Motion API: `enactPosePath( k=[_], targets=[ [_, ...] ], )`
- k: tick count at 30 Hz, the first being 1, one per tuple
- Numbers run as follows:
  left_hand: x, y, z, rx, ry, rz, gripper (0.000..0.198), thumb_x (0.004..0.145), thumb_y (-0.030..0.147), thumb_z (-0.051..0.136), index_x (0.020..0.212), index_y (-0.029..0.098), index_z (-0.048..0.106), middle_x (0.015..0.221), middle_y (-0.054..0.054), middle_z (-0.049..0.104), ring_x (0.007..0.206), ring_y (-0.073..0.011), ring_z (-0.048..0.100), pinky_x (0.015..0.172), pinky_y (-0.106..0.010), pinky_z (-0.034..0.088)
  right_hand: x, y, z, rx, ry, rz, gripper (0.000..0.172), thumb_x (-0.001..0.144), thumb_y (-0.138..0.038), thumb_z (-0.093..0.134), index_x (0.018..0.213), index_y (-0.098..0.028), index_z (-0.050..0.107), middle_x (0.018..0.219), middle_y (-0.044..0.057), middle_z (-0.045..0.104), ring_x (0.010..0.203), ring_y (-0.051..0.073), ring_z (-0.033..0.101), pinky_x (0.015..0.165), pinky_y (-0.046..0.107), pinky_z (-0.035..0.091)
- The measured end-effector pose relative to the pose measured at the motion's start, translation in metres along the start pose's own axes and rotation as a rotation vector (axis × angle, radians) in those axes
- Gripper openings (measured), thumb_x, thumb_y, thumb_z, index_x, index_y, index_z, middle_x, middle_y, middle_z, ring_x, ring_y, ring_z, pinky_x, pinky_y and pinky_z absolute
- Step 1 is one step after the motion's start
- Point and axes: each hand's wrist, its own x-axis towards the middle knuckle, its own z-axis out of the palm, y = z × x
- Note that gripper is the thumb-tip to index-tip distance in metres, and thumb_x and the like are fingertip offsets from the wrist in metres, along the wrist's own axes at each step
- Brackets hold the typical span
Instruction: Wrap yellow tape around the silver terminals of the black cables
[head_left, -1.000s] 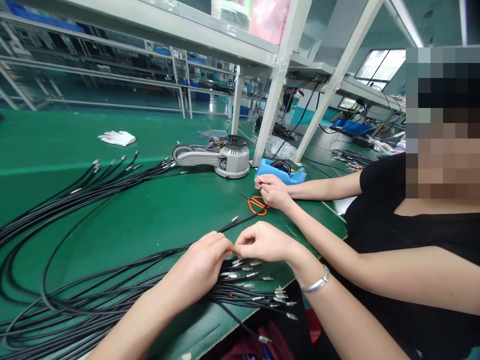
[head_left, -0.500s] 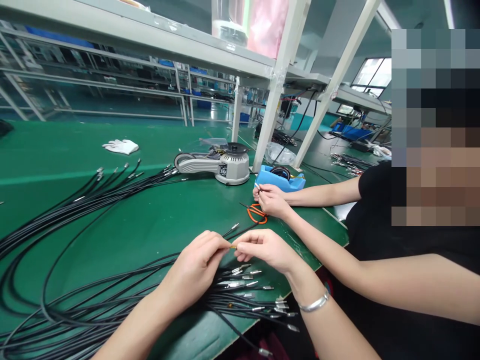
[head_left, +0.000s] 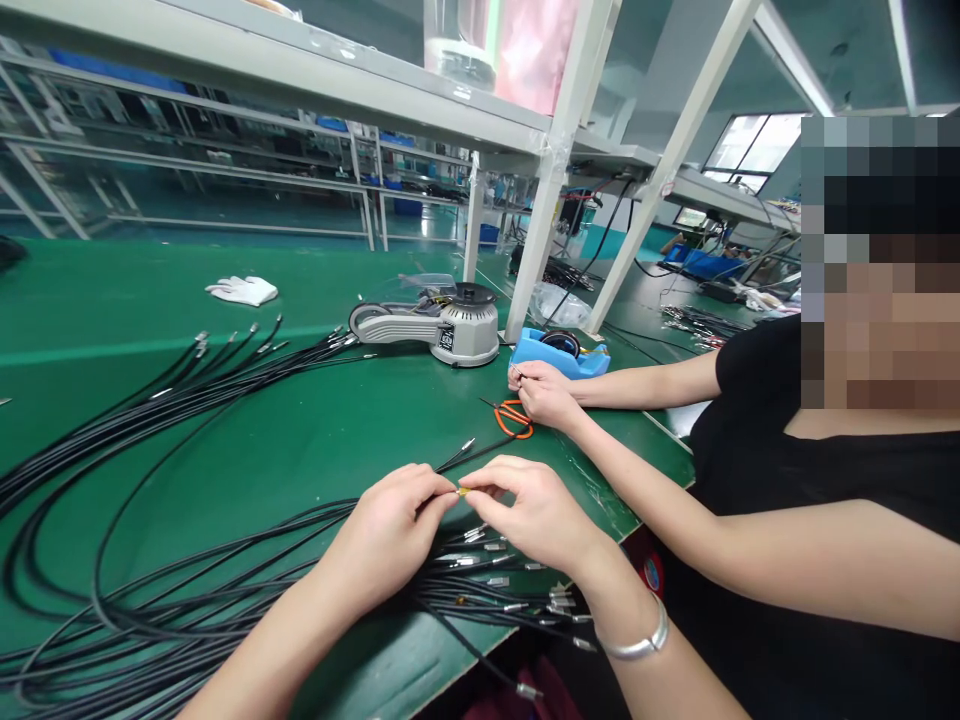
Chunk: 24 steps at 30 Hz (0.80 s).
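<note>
A: How are the hands set?

B: Almost fingertip to fingertip. The left hand (head_left: 390, 530) and the right hand (head_left: 541, 508) each pinch a tiny yellow sliver (head_left: 463, 491) between thumb and forefinger, one at either end.

A: What's it made of?

B: Too small here to be sure; it looks thin and narrow.

A: And around it, taking that pinch as the clock's centre?

B: Smooth, round black cables (head_left: 161, 622) loop away toward eight o'clock, their shiny, boxy metal ends (head_left: 498, 581) fanned out at five over the slick green tabletop (head_left: 322, 420). Another cable bundle (head_left: 225, 378) stretches out at ten. A soft white glove (head_left: 244, 291) lies flat between ten and eleven.

A: Twelve?

B: A squat grey machine (head_left: 466, 335) with a rounded body, a black disc on top and a ribbed arm.

A: One?

B: Scissors (head_left: 517, 424) with looped orange handles, a co-worker's hand (head_left: 549, 394) near them, then a moulded blue holder (head_left: 547, 352) cradling a dark roll
</note>
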Motion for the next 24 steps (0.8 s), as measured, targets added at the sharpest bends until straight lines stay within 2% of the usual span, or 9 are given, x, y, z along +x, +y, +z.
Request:
enactPosePath(
  k=[3,7,12,17,20,24],
  targets=[
    [-0.001,0.0,0.003,0.103,-0.01,0.069,0.024,0.091,0.023,0.044,0.082,0.019,0.066,0.074,-0.003,0.062,0.076,-0.0173,0.057,0.069,-0.027,0.041,0.002,-0.008,-0.004,-0.226,-0.045,-0.05,0.018,0.08,-0.017,0.057,0.085,-0.021,0.073,0.078,0.002,0.07,0.073,0.015,0.063,0.069,0.024,0.046],
    [-0.002,-0.001,0.005,0.183,-0.023,0.116,0.027,0.092,0.022,0.041,0.081,0.018,0.065,0.073,-0.003,0.061,0.075,-0.0177,0.055,0.068,-0.028,0.04,0.008,-0.013,-0.005,-0.321,-0.098,-0.049,0.015,0.076,-0.015,0.058,0.075,-0.02,0.072,0.071,0.001,0.069,0.065,0.013,0.061,0.063,0.022,0.043],
    [-0.002,-0.001,0.006,0.186,-0.035,0.116,0.026,0.092,0.021,0.042,0.081,0.018,0.066,0.072,-0.003,0.061,0.075,-0.0171,0.054,0.067,-0.027,0.039,0.012,-0.003,-0.003,-0.227,-0.125,-0.035,0.014,0.073,-0.015,0.058,0.07,-0.019,0.071,0.066,0.0,0.069,0.062,0.012,0.06,0.058,0.02,0.041],
    [-0.001,0.0,0.007,0.195,-0.05,0.133,0.026,0.092,0.02,0.042,0.081,0.018,0.066,0.071,-0.002,0.06,0.074,-0.0171,0.053,0.067,-0.028,0.038,0.014,0.009,-0.001,-0.082,-0.15,0.104,0.012,0.069,-0.015,0.057,0.067,-0.019,0.069,0.062,-0.003,0.066,0.058,0.011,0.059,0.054,0.018,0.04],
    [-0.002,-0.001,0.007,0.146,-0.034,0.096,0.025,0.092,0.021,0.043,0.082,0.018,0.065,0.073,-0.002,0.061,0.076,-0.0163,0.054,0.069,-0.027,0.039,0.014,0.011,-0.004,-0.002,-0.176,0.136,0.014,0.073,-0.018,0.056,0.071,-0.018,0.07,0.065,-0.001,0.068,0.063,0.012,0.061,0.056,0.018,0.042],
    [-0.002,-0.001,0.006,0.126,-0.053,0.057,0.023,0.092,0.022,0.045,0.082,0.018,0.065,0.074,-0.001,0.061,0.077,-0.0161,0.055,0.07,-0.027,0.04,0.015,0.008,-0.011,0.014,-0.274,0.104,0.019,0.079,-0.024,0.055,0.08,-0.017,0.073,0.069,0.001,0.071,0.062,0.012,0.062,0.056,0.018,0.043]
  ],
)
